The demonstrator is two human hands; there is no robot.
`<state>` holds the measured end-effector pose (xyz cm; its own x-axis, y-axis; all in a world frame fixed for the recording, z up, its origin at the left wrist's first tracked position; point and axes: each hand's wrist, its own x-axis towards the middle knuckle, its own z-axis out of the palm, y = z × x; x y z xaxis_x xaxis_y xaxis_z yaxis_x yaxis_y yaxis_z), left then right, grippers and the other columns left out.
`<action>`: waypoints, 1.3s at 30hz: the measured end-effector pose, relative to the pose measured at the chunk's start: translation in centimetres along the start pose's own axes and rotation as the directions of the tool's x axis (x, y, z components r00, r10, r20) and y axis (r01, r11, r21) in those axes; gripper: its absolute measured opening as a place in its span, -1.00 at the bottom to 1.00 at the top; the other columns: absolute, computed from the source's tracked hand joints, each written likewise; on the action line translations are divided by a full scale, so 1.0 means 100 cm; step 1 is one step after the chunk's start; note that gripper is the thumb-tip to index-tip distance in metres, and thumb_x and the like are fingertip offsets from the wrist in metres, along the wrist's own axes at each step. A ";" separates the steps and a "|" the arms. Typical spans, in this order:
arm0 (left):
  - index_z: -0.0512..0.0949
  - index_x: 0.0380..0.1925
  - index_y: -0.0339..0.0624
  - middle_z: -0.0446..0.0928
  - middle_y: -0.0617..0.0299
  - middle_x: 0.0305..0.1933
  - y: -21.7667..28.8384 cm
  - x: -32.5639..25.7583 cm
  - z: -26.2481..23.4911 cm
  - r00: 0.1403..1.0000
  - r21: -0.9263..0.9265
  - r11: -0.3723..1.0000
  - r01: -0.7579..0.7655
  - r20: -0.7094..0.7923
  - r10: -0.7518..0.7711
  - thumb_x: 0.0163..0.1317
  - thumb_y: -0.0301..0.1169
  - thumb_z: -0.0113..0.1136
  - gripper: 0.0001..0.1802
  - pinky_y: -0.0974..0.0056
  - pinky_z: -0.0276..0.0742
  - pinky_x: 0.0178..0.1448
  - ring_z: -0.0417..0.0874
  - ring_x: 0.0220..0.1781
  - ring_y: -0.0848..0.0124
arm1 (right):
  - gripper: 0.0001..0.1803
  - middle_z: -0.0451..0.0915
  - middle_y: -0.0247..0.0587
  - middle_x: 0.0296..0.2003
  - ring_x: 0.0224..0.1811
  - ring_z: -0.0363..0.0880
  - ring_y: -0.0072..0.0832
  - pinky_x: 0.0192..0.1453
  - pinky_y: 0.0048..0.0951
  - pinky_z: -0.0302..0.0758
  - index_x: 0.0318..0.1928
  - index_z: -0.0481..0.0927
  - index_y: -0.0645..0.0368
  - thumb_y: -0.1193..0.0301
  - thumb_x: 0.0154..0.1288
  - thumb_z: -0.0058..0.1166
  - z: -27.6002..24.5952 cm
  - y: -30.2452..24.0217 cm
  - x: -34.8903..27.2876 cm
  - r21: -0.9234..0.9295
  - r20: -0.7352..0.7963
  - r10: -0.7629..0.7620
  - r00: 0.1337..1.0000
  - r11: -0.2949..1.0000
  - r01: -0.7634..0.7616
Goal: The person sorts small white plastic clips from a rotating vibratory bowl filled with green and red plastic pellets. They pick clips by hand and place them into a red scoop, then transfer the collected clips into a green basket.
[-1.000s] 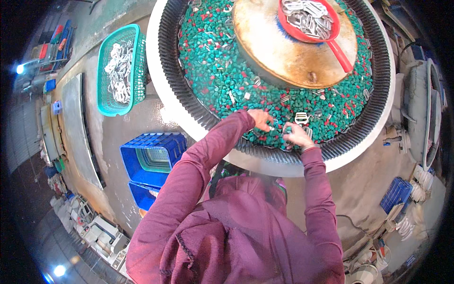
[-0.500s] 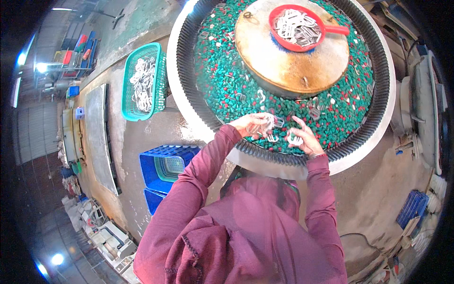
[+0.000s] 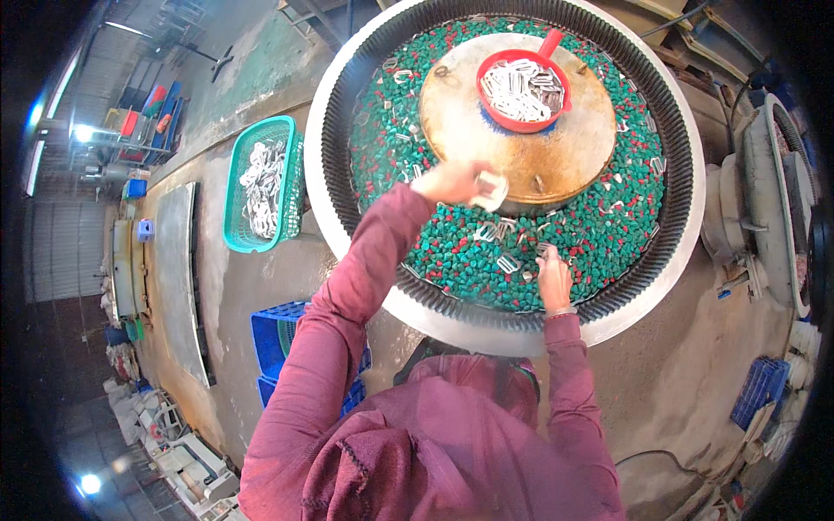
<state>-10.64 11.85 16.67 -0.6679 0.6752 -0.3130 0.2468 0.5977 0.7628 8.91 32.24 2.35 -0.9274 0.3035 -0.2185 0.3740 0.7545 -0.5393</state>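
Observation:
Green and red tumbling stones (image 3: 469, 278) fill a round ribbed tub (image 3: 395, 300), with pale metal buckles scattered among them. My left hand (image 3: 450, 182) is closed on a few pale metal buckles (image 3: 490, 191), slightly blurred, over the near left edge of the round centre lid (image 3: 556, 165). Lower and to the right, my right hand (image 3: 554, 282) pinches a metal buckle (image 3: 543, 249) at the surface of the stones. Several loose buckles (image 3: 507, 263) lie between my hands. On the lid sits a red long-handled pan (image 3: 566, 106) holding a heap of buckles.
A teal plastic basket (image 3: 233, 204) of metal pieces stands left of the tub. Blue crates (image 3: 265, 343) stand on the floor by my left arm. Another round machine (image 3: 786, 200) is at the right, with a blue crate (image 3: 758, 392) nearer me.
My left hand has lifted up and away from my right, toward the lid, carrying buckles. My right hand has lowered to the stones. The red pan's handle now points away instead of right.

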 end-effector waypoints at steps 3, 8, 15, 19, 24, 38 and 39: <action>0.49 -0.03 -0.26 0.60 0.08 -0.32 0.018 0.059 -0.045 0.959 0.224 0.972 -0.076 -0.250 0.132 0.12 -0.13 0.18 -0.50 0.25 0.49 -0.18 0.59 -0.29 0.30 | -0.55 0.47 0.17 -0.24 -0.17 0.47 0.10 -0.20 -0.05 0.43 -0.06 0.26 0.18 0.52 0.04 0.16 -0.011 0.000 0.002 0.069 -0.034 -0.085 0.996 0.994 0.087; 0.56 -0.10 -0.13 0.57 -0.06 -0.17 0.014 0.153 -0.073 0.907 0.236 0.952 -0.192 -0.327 0.264 0.05 -0.01 0.22 -0.48 0.15 0.43 0.03 0.56 -0.06 0.11 | -0.60 0.43 0.11 -0.19 -0.17 0.48 0.04 -0.12 -0.12 0.41 -0.03 0.24 0.22 0.68 0.08 -0.08 -0.020 -0.008 0.023 0.257 -0.116 -0.127 0.985 0.954 0.153; 0.55 -0.10 -0.05 0.49 -0.05 -0.02 0.003 0.144 -0.091 0.608 0.292 0.954 -0.065 -0.747 0.270 0.06 0.04 0.19 -0.50 -0.01 0.22 0.19 0.34 0.15 0.07 | -0.87 0.57 -0.09 -0.43 -0.33 0.58 -0.35 -0.21 -0.41 0.46 -0.28 0.51 0.32 0.50 0.18 0.06 -0.128 -0.147 0.136 0.455 -0.384 -0.158 0.910 0.825 0.335; 0.56 -0.11 -0.06 0.43 0.02 0.03 -0.028 0.144 -0.133 0.719 0.501 0.865 -0.032 -0.589 0.368 0.08 -0.11 0.18 -0.59 -0.04 0.16 0.22 0.36 0.11 0.09 | -0.75 0.54 -0.27 -0.60 -0.58 0.53 -0.53 -0.59 -0.58 0.36 -0.33 0.56 0.28 0.29 0.24 0.07 -0.140 -0.166 0.195 0.756 -0.133 -0.127 0.983 0.628 0.184; 0.49 0.02 0.02 0.21 0.19 0.28 -0.040 0.165 -0.136 0.840 0.809 0.577 0.111 -0.387 0.381 0.07 -0.30 0.16 -0.57 -0.09 0.05 0.34 0.08 0.35 0.01 | -0.49 0.49 -0.35 -0.66 -0.75 0.43 -0.61 -0.83 -0.72 0.12 -0.18 0.54 0.17 -0.06 0.30 -0.12 -0.137 -0.154 0.183 0.893 0.371 -0.112 0.922 0.316 -0.321; 0.50 -0.43 -0.18 0.35 0.40 -0.68 -0.107 0.127 -0.104 0.874 -0.404 0.845 0.349 0.465 -0.139 0.08 -0.31 0.21 -0.82 0.41 0.31 -0.63 0.37 -0.69 0.53 | -0.62 0.33 0.22 -0.13 -0.03 0.32 0.10 -0.04 -0.05 0.38 -0.05 0.45 0.15 0.48 0.05 0.12 -0.154 -0.110 0.127 -0.365 -0.324 -0.132 0.937 0.931 0.005; 0.49 -0.44 -0.17 0.34 0.40 -0.68 -0.116 0.111 -0.095 0.897 -0.521 0.783 0.340 0.430 -0.103 0.08 -0.31 0.20 -0.82 0.42 0.30 -0.64 0.36 -0.70 0.54 | -0.59 0.31 0.27 -0.07 0.03 0.28 0.13 0.01 -0.04 0.35 -0.03 0.43 0.18 0.47 0.05 0.13 -0.153 -0.106 0.126 -0.357 -0.296 -0.129 0.947 0.934 0.016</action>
<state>-27.62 8.33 9.77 -0.3222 0.7300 -0.6027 -0.4001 0.4720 0.7856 -6.81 36.97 17.79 -0.9265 0.3618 0.1033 0.3341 0.9173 -0.2165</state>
